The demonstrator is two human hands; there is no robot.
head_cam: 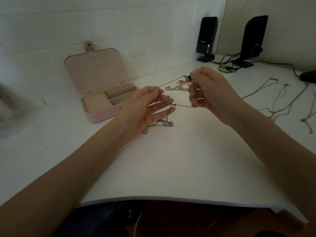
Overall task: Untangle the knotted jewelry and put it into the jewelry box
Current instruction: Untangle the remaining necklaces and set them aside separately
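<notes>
- chain slack [159, 124] pools on the table under the hands: light, limp, snag-prone.
- left hand [150, 106] and right hand [205, 93] each pinch the thin silver chain [183, 105] taut between them; best held beside the knot.
- jewelry box [102, 93] sits open, far left.

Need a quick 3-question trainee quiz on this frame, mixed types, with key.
1. True or false: the jewelry box lid is closed.
2. Which hand is nearer the box: A) left hand B) right hand?
3. Fill in: both hands pinch a thin silver ____ stretched between them.

Key: 1 false, the lid stands open. 2 A. 3 chain.
</notes>
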